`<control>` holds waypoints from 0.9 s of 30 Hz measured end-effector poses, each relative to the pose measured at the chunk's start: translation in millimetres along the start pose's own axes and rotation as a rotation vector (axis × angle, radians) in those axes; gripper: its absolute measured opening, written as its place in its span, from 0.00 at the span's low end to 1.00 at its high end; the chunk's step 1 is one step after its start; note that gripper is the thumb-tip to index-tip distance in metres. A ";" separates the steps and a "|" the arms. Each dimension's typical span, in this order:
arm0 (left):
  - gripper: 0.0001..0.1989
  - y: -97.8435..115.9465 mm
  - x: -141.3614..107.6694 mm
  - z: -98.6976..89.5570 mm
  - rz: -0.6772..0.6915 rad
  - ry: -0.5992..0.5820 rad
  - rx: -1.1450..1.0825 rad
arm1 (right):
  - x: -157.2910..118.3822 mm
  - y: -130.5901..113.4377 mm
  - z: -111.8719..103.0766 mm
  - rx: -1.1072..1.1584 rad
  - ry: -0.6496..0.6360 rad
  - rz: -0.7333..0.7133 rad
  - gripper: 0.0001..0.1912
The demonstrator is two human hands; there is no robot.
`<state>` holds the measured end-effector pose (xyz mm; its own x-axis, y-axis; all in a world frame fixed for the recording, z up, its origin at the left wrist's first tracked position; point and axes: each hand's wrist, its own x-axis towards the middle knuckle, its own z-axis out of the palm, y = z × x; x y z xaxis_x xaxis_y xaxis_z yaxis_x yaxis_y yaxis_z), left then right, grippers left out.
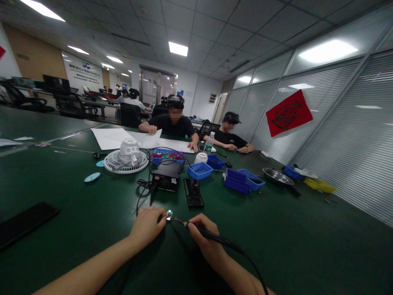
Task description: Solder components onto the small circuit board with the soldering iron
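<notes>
Head feed, my notes. The small board (169, 215) is bright with glare, so I cannot read its parts; it sits at the left hand's fingertips, above the green table (276, 246). I cannot tell whether the tip of the soldering iron (217, 237) touches it or stops just beside it. The iron's cable leaves my view at the bottom edge, and both forearms are cut off there. A dark slab (27, 223) is cut by the left edge; I cannot identify it.

Left hand (149, 223): fingers curled, thumb and forefinger drawn together on the small board's near side; the exact contact is hidden from me. Right hand (206, 235): closed around the iron's black handle in a pen-like grip, tip aimed left at the board.

Beyond the hands I log a black box (167, 175) with cables looping beside it, and a black stand (194, 194) to its right. Contents of the blue tray (155, 160) behind the box are partly hidden; I make out tangled red wires (168, 155).
</notes>
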<state>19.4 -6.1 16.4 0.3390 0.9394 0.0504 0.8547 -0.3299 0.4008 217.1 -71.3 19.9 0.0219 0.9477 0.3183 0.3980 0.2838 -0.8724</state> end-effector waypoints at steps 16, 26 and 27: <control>0.12 -0.2 0.9 -0.3 0.005 -0.011 0.006 | -7.6 3.3 0.4 -0.092 0.000 -0.051 0.06; 0.12 1.7 0.3 -1.7 0.013 -0.011 0.013 | -7.9 4.1 -2.1 -0.103 0.052 -0.076 0.06; 0.12 1.5 0.0 -1.8 0.013 -0.013 0.008 | -7.7 4.2 -2.1 -0.096 0.050 -0.072 0.05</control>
<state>19.9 -6.4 18.6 0.3547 0.9339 0.0439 0.8536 -0.3427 0.3924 220.6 -77.7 14.6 0.0346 0.9165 0.3986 0.4859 0.3331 -0.8081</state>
